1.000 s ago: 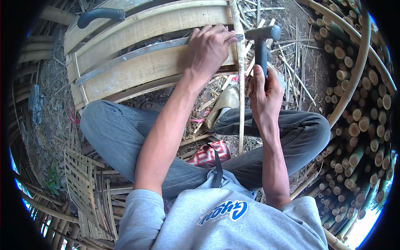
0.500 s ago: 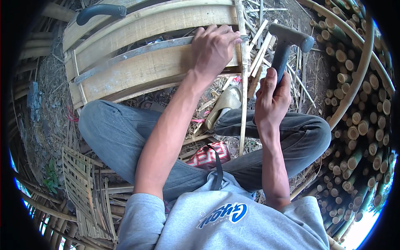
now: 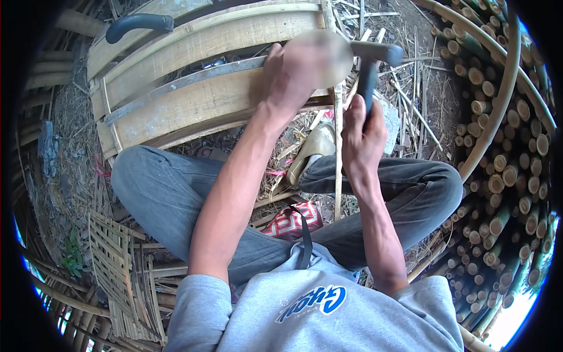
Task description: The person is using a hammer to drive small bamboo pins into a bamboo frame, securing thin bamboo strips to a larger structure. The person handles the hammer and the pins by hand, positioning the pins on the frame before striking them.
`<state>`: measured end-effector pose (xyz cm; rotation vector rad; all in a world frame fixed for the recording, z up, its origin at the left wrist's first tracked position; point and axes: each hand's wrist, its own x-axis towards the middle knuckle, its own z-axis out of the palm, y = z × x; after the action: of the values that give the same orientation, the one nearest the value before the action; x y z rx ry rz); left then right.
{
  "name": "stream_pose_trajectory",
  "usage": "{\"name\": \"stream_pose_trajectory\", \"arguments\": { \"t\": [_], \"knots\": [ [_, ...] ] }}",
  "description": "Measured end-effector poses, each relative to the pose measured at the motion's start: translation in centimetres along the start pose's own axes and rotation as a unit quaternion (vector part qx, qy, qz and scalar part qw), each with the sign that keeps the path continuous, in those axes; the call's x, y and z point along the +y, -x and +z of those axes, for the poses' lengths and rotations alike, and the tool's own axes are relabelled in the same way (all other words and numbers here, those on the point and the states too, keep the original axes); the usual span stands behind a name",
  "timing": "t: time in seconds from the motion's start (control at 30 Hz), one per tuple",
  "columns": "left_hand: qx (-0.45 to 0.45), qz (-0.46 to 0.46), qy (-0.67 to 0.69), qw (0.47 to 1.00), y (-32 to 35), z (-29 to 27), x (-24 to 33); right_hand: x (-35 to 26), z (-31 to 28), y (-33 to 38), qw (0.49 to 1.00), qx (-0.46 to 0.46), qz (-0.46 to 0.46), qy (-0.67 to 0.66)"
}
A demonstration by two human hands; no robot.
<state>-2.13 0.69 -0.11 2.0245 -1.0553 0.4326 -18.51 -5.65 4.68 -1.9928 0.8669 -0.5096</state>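
My right hand [image 3: 365,132] is wrapped round the dark handle of a hammer [image 3: 368,79], thumb along the handle. The hammer's head points left, toward my left hand [image 3: 287,73]. That hand sits curled at the right end of a grey-edged wooden slat [image 3: 193,88], close to the upright strip [image 3: 338,123] at the crate's end. A round blur covers most of its fingers and part of the hammer head, so what they pinch is hidden. The slatted wooden crate [image 3: 223,32] lies in front of my crossed legs.
A dark curved handle-like piece [image 3: 139,24] rests on the crate's far left. Stacked cut bamboo poles [image 3: 495,182] fill the right side, with a bent pole [image 3: 498,126] before them. Woven bamboo [image 3: 111,264] lies at lower left. Thin offcuts [image 3: 416,111] litter the ground.
My right hand has brought the hammer leftward and its head now lies beside my left hand. The left hand stays at the slat's end, shifted slightly left.
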Motion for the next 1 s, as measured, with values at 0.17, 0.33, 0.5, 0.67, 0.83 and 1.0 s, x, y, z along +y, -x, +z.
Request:
{"name": "stream_pose_trajectory", "arguments": {
  "t": [0.17, 0.33, 0.5, 0.67, 0.83, 1.0],
  "knots": [
    [-0.009, -0.010, 0.000, 1.000, 0.2, 0.2, -0.1, 0.3, 0.2, 0.3, 1.000, 0.014, 0.018, -0.013],
    [-0.017, -0.007, -0.003, 1.000, 0.3, -0.3, -0.2, 0.3, 0.3, 1.2, 1.000, 0.017, -0.008, 0.003],
    [0.013, 0.004, -0.010, 1.000, 0.4, -0.1, -0.5, 0.5, -0.2, 2.0, 0.995, 0.011, -0.005, -0.098],
    [-0.017, 0.002, 0.014, 1.000, 0.2, 0.6, -0.2, 2.8, -1.3, 1.4, 0.965, 0.107, 0.113, -0.209],
    [-0.046, 0.001, -0.035, 0.998, 0.2, -0.1, -0.5, 1.9, -4.9, -0.4, 0.926, 0.189, 0.130, -0.300],
    [-0.069, -0.017, -0.056, 0.996, -0.4, -0.7, 0.7, 1.4, -8.2, -0.7, 0.897, 0.240, 0.143, -0.344]
  ]
}}
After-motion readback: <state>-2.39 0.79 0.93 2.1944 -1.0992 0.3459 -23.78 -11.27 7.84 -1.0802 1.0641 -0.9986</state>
